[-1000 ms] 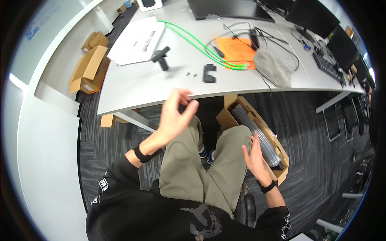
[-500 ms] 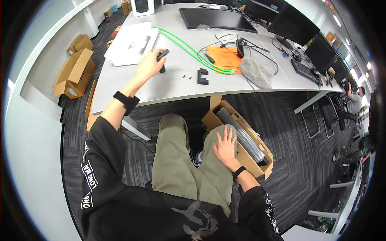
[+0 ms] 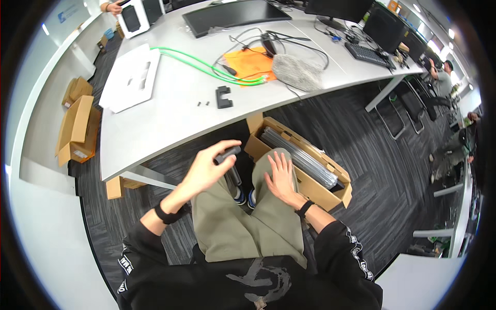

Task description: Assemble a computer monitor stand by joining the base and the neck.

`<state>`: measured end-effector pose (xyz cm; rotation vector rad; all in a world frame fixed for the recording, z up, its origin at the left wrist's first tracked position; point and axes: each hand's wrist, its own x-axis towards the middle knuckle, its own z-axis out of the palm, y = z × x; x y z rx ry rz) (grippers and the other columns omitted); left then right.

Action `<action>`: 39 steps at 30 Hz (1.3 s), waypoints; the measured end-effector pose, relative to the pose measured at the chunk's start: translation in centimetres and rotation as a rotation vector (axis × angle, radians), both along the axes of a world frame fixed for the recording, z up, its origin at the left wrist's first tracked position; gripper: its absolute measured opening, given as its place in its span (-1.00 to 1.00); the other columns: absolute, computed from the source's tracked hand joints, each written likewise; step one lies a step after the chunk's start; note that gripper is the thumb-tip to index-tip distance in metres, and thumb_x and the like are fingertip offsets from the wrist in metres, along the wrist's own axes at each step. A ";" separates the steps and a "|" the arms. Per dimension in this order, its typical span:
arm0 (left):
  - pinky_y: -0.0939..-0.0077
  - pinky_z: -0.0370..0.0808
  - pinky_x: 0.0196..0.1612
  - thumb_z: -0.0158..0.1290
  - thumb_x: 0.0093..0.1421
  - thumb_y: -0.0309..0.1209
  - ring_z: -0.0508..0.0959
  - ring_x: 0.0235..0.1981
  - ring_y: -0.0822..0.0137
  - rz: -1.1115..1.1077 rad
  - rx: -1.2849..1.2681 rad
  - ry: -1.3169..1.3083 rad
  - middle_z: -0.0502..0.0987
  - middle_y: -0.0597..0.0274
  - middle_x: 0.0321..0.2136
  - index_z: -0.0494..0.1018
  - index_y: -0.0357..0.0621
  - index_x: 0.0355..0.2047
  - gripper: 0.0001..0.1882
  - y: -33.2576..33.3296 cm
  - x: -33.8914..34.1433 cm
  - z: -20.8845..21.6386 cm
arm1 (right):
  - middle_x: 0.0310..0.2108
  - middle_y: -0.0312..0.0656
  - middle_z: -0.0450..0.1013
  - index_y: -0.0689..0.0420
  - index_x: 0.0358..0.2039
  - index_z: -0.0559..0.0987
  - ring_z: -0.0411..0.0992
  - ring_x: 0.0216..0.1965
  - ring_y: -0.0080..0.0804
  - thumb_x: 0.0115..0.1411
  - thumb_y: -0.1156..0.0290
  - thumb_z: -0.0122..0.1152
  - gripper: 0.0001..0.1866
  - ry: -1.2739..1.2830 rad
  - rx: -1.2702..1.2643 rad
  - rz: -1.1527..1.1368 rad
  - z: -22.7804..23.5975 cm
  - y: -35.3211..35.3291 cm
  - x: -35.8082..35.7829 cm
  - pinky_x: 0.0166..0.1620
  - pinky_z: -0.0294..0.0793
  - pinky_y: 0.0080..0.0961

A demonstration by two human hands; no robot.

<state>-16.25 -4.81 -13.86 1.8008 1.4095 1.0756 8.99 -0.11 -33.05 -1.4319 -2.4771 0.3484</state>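
Left hand point(image 3: 205, 168), in the head view, grips a black T-shaped tool point(image 3: 231, 152), held clear of the table point(image 3: 155, 121). Right hand point(image 3: 282, 181) rests spread and unloaded on my right knee point(image 3: 262, 166). Untouched on the table, a black bracket point(image 3: 222, 101) lies at twelve o'clock from the tool, two small dark pieces point(image 3: 207, 103) at eleven, all separate.

You see a bright room with ceiling lamps point(image 3: 451, 33) shining at upper right, soft light across the pale counter point(image 3: 150, 129), and strong fisheye bending toward blackened corners.
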 end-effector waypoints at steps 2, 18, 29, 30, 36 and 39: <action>0.56 0.47 -0.44 0.06 0.27 -0.35 0.51 -0.58 0.54 0.009 -0.431 -0.083 0.53 0.24 -0.51 0.46 -0.10 0.09 -0.63 0.7 1.8 -2.8 | 0.31 0.08 0.15 0.10 0.33 0.21 0.13 0.33 0.06 0.34 0.25 0.06 -0.42 0.227 -0.064 -0.058 1.5 0.2 0.2 0.34 0.05 0.04; 0.43 0.50 -0.14 -0.15 0.42 -0.01 0.54 -0.17 0.36 -0.526 -0.652 -0.132 0.53 0.14 -0.10 0.10 -0.16 0.35 -0.34 10.1 20.1 -13.2 | -0.05 -0.01 0.44 0.06 0.25 0.31 0.48 -0.11 -0.13 0.11 0.48 0.34 -0.31 0.540 -0.226 -0.132 4.3 -0.6 16.6 -0.01 0.52 -0.28; 0.18 0.31 0.24 -0.01 0.32 -0.14 0.38 0.17 -0.01 -0.731 -0.508 0.499 0.44 -0.08 0.06 0.44 -0.26 0.08 -0.52 16.5 23.9 -20.3 | -0.14 0.04 0.43 0.19 0.07 0.37 0.47 -0.09 -0.04 0.17 0.46 0.24 -0.54 0.193 -0.381 -0.440 -6.4 3.2 35.9 0.00 0.48 -0.19; 0.14 0.30 0.23 0.01 0.30 -0.15 0.38 0.16 -0.04 -0.754 -0.481 0.543 0.45 -0.11 0.04 0.44 -0.28 0.07 -0.52 16.3 23.8 -20.8 | -0.15 0.06 0.43 0.19 0.08 0.37 0.47 -0.09 -0.02 0.18 0.46 0.23 -0.55 0.141 -0.436 -0.395 -6.9 3.2 36.2 0.00 0.48 -0.19; 0.09 0.17 0.27 0.07 0.23 -0.25 0.34 0.18 0.00 -0.881 -0.162 0.731 0.41 -0.09 0.07 0.43 -0.25 0.05 -0.56 15.5 22.9 -22.5 | -0.12 0.08 0.47 0.24 0.05 0.44 0.47 -0.11 0.02 0.17 0.39 0.28 -0.55 -0.037 -0.563 -0.258 -9.3 4.6 36.0 -0.01 0.48 -0.18; 0.10 0.22 0.23 0.07 0.23 -0.23 0.37 0.14 0.00 -0.859 -0.181 0.687 0.44 -0.05 0.03 0.43 -0.20 0.05 -0.57 15.8 23.4 -22.4 | -0.27 0.07 0.55 0.21 -0.09 0.54 0.53 -0.15 0.00 0.15 0.33 0.29 -0.65 -0.237 -0.610 -0.092 -11.4 5.8 35.5 -0.05 0.50 -0.13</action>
